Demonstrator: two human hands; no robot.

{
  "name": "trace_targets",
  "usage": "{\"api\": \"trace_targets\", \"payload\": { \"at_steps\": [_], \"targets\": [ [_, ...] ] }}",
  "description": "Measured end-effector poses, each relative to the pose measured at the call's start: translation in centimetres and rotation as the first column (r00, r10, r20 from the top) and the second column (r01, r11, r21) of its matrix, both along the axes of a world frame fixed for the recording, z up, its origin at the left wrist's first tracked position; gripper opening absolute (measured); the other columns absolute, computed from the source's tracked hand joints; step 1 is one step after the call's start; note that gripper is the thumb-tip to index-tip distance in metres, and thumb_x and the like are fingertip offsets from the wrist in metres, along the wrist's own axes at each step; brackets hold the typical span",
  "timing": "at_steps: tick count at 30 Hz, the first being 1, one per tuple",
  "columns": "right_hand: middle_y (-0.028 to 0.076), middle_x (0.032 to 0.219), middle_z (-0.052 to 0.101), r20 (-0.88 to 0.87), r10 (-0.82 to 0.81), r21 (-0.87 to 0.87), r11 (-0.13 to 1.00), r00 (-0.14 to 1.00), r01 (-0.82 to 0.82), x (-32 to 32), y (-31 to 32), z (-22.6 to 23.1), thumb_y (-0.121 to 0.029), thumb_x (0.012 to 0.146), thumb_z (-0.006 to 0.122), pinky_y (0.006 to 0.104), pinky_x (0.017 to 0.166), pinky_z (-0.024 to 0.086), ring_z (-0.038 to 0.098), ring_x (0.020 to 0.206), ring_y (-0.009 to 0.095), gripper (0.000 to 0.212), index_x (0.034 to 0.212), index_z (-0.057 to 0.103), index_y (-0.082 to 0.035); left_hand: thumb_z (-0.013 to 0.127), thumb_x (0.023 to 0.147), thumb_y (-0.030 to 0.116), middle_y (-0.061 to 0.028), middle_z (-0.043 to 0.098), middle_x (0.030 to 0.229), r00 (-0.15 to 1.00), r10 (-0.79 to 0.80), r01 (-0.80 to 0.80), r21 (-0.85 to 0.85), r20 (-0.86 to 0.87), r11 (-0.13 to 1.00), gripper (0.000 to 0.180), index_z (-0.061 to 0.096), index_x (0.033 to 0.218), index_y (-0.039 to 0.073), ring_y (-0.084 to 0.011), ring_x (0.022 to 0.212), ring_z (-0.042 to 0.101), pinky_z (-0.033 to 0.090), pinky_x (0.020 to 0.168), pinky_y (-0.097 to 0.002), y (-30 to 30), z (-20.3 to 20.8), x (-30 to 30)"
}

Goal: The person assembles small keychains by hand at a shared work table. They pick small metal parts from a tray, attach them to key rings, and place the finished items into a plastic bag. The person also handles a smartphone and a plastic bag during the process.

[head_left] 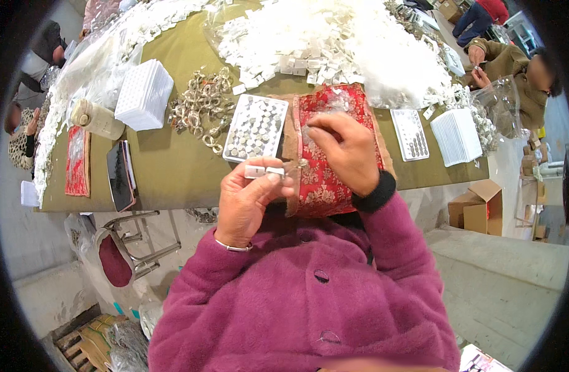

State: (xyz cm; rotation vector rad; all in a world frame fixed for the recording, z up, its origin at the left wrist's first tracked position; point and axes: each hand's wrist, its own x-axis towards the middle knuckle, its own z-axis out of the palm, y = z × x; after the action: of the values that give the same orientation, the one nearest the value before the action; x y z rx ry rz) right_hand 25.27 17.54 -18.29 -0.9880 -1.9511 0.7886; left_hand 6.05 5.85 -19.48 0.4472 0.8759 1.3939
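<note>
My left hand [244,201] is closed on small white plastic tabs [264,172], held up between thumb and fingers. Beside its fingertips is a small shiny metallic piece [297,165], too blurred to name. Over a red floral cloth pad [324,197] hovers my right hand [349,152], its thumb and fingertips pinched together; whatever they hold, if anything, cannot be made out. Crumpled clear plastic bits [339,99] lie at the pad's far end. A white tray [283,118] of round silvery pieces stands just left of the pad.
Loose white plastic pieces [309,37] are heaped at the back. Left of the tray lie metal rings [204,105], stacked white trays [145,93], a jar [98,118] and a dark notebook [119,177]. More stacked trays [456,137] stand right, near a seated person [513,87]. A stool [116,257] stands below.
</note>
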Motion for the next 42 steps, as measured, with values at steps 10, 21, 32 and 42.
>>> {"api": "trace_targets", "payload": {
  "at_steps": [10, 21, 32, 42],
  "targets": [
    [0.014, 0.097, 0.066, 0.397, -0.034, 0.207, 0.977, 0.917, -0.053, -6.2, 3.1, -2.0, -0.016, 0.092, 0.074, 0.0433, 0.077, 0.056, 0.070, 0.087, 0.036, 0.015, 0.100, 0.074, -0.003, 0.061, 0.088, -0.011, -0.0108, 0.070, 0.094, 0.993, 0.116, -0.112, 0.132, -0.025, 0.985, 0.028, 0.069, 0.113, -0.003, -0.0142, 0.070, 0.059, 0.048, 0.059, -0.0268, 0.5, -1.4, -3.3],
    [0.002, 0.090, 0.068, -0.067, 0.070, -0.201, 0.976, 0.995, -0.082, -4.7, -0.6, 0.8, -0.002, 0.092, 0.075, 0.0252, 0.070, 0.048, 0.061, 0.080, 0.008, 0.010, 0.102, 0.076, 0.001, 0.064, 0.089, -0.011, -0.0037, 0.071, 0.095, 0.974, 0.214, -0.195, 0.190, -0.081, 0.962, 0.021, 0.071, 0.107, -0.002, -0.0058, 0.073, 0.058, 0.046, 0.062, -0.0225, 1.3, -0.2, -2.6],
    [0.004, 0.090, 0.074, -0.161, 0.143, -0.688, 0.694, 0.976, -0.215, -1.7, -3.5, 2.6, -0.006, 0.100, 0.072, 0.0238, 0.072, 0.055, 0.068, 0.082, 0.008, 0.009, 0.103, 0.073, 0.003, 0.072, 0.095, -0.006, -0.0079, 0.067, 0.110, 0.796, 0.224, 0.046, 0.426, -0.562, 0.904, 0.028, 0.070, 0.123, -0.005, -0.0149, 0.091, 0.070, 0.062, 0.074, -0.0291, 1.1, -2.1, -1.3],
    [0.014, 0.093, 0.071, -0.128, 0.139, 0.197, 0.974, 0.982, -0.112, 0.0, -5.0, 0.7, 0.006, 0.089, 0.075, 0.0349, 0.067, 0.059, 0.073, 0.079, 0.025, 0.020, 0.108, 0.072, 0.002, 0.074, 0.094, -0.004, -0.0094, 0.075, 0.103, 0.976, -0.020, 0.057, 0.164, -0.219, 0.985, 0.033, 0.070, 0.127, -0.005, -0.0145, 0.085, 0.071, 0.061, 0.072, -0.0276, 0.8, -0.2, 0.5]
  ]
}}
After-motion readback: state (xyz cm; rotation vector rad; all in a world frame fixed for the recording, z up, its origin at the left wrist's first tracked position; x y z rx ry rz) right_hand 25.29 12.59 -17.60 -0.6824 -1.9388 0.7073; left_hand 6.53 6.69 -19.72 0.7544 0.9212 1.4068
